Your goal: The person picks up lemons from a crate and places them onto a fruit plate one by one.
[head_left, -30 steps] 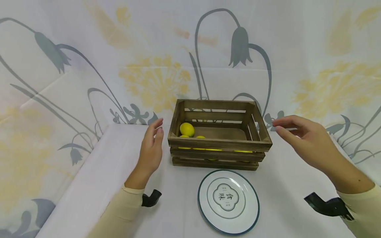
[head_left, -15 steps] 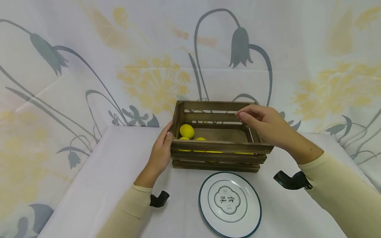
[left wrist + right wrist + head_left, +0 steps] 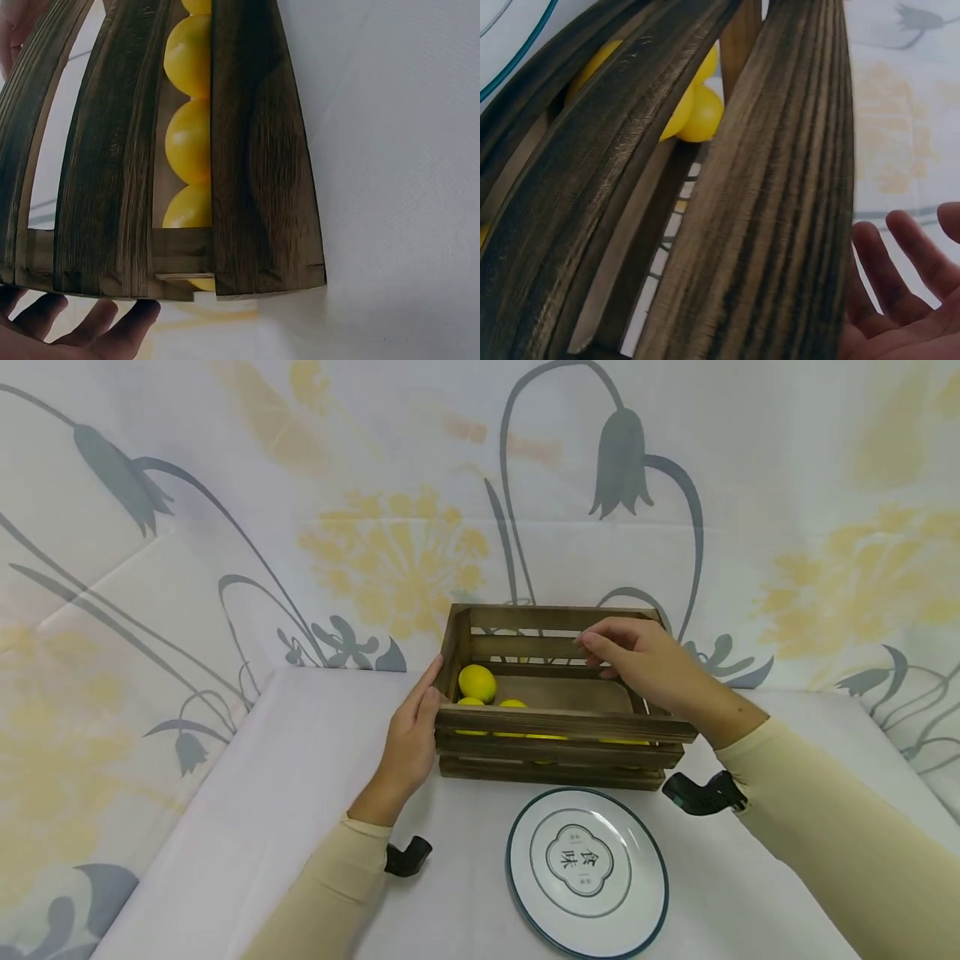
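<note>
A dark brown slatted wooden crate (image 3: 562,724) stands at the back of the table. Inside it, yellow lemons (image 3: 477,683) are heaped toward the left end, and more show in a row between the slats in the left wrist view. My left hand (image 3: 408,735) lies along the crate's left end, its fingers (image 3: 131,326) straight against the wood. Over the crate's right part hovers my right hand (image 3: 648,664), fingers loosely bent and nothing between them. In the right wrist view its fingers (image 3: 900,277) spread beside the top slat. The front slats hide most of the lower lemons.
In front of the crate lies a round white plate (image 3: 636,868) with a blue-green rim and dark printed characters in its middle. A white cloth covers the table (image 3: 247,827). Behind the crate rises a flower-patterned cloth backdrop (image 3: 405,435).
My left hand has moved right, from beside the crate onto its left end. The right hand has swung leftward from outside the crate to above its right part. Crate and plate look unmoved.
</note>
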### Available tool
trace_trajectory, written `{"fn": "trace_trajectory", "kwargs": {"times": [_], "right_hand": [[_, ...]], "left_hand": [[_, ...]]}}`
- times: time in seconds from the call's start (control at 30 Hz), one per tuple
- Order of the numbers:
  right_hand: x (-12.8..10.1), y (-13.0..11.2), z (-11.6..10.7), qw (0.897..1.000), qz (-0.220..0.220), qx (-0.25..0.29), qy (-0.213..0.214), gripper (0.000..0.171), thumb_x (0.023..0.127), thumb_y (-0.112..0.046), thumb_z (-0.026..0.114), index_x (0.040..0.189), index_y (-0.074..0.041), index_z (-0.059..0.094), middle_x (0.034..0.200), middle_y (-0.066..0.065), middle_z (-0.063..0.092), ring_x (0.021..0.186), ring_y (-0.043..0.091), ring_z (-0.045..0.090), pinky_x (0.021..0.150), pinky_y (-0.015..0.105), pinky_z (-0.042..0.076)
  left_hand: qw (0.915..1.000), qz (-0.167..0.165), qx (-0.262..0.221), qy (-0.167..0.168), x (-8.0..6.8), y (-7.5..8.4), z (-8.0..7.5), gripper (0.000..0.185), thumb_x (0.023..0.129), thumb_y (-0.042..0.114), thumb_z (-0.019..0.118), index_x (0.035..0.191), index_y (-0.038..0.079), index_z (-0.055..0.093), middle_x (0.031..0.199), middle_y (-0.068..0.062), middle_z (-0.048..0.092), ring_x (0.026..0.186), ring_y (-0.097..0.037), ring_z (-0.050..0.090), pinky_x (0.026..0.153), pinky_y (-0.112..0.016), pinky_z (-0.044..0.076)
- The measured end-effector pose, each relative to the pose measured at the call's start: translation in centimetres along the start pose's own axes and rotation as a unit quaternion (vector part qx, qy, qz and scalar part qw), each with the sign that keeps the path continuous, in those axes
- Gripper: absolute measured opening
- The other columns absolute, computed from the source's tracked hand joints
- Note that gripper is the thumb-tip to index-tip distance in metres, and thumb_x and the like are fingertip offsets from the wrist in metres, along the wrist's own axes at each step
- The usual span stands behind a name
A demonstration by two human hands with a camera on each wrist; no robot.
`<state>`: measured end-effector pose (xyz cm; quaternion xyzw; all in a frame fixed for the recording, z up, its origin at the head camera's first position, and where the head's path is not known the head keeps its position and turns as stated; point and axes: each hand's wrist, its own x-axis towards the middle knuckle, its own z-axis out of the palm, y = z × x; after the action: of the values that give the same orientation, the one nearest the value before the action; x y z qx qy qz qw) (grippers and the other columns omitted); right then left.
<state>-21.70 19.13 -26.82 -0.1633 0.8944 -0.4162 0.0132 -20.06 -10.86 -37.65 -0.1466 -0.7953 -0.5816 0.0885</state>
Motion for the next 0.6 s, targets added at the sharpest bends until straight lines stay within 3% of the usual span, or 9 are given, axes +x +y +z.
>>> {"fn": "trace_trajectory", "kwargs": {"times": [0.2,0.3,0.43,0.6], "right_hand": [[0.9,0.5,0.2,0.999,0.026,-0.013,-0.019,0.037,0.104,-0.036,0.052,0.126,-0.009,0.065,0.121,0.011,0.067,0.106,0.021,0.064,0.081,0.023,0.055],[1.4,0.8,0.3,0.999,0.037,-0.022,-0.029,0.037,0.103,-0.036,0.053,0.126,-0.009,0.064,0.122,0.013,0.066,0.107,0.024,0.065,0.081,0.024,0.054],[2.0,1.1,0.4,0.998,0.04,-0.028,-0.04,0.038,0.103,-0.036,0.053,0.128,-0.009,0.063,0.124,0.013,0.065,0.109,0.027,0.065,0.084,0.029,0.055],[2.5,1.3,0.6,0.998,0.039,-0.024,-0.051,0.037,0.103,-0.035,0.053,0.127,-0.008,0.063,0.12,0.013,0.065,0.105,0.025,0.064,0.086,0.03,0.055]], "left_hand": [[0.9999,0.0,0.004,0.011,0.0,0.0,0.2,0.048,0.11,0.036,0.027,0.158,0.031,0.028,0.158,-0.005,0.038,0.148,-0.021,0.032,0.123,-0.047,0.022],[0.9999,-0.001,0.005,0.014,0.0,-0.1,0.2,0.048,0.11,0.036,0.027,0.158,0.032,0.029,0.139,-0.014,0.052,0.134,-0.023,0.044,0.119,-0.046,0.029],[0.9999,0.001,0.001,0.017,0.1,-0.3,0.3,0.048,0.11,0.034,0.027,0.158,0.032,0.029,0.109,-0.016,0.052,0.113,-0.025,0.047,0.105,-0.044,0.035],[0.9998,0.001,0.005,0.02,0.1,-0.3,0.3,0.048,0.11,0.035,0.028,0.158,0.033,0.028,0.112,-0.013,0.056,0.126,-0.024,0.047,0.118,-0.046,0.031]]}}
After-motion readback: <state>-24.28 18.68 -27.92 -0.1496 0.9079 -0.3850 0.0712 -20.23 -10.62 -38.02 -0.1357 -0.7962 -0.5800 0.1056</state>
